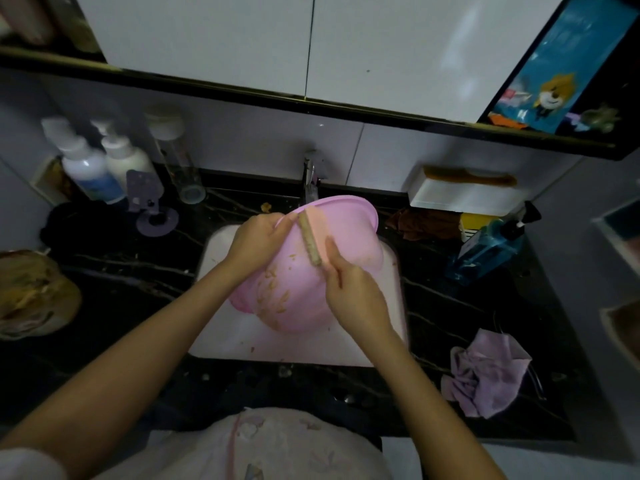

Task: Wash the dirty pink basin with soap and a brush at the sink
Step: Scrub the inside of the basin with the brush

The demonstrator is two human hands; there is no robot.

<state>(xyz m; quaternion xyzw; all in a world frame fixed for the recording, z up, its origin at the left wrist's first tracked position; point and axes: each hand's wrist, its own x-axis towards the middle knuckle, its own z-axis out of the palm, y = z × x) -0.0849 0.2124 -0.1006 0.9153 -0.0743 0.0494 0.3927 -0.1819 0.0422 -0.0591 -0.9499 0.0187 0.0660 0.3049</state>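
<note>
- The pink basin (pixel 349 237) lies tilted in the white sink (pixel 214 306) at the centre of the frame, just below the tap (pixel 309 178).
- The left hand (pixel 256 240) has its grip closed on the basin rim, at the upper left of the basin.
- The right hand (pixel 356 296) grips the brush (pixel 310 242), which presses on the basin wall.
- Brown dirt sticks to the basin's lower part.
- I judge the basin to be light, thin, stiff plastic, slippery when wet, so the rim is the safest hold.

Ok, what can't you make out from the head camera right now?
Water from the tap: head view, behind the rim of the pink basin.
Drain of the sink: head view, under the basin.
Handle of the brush: head view, inside the right hand.
Labels on the bottles: head view, blurred.
</note>
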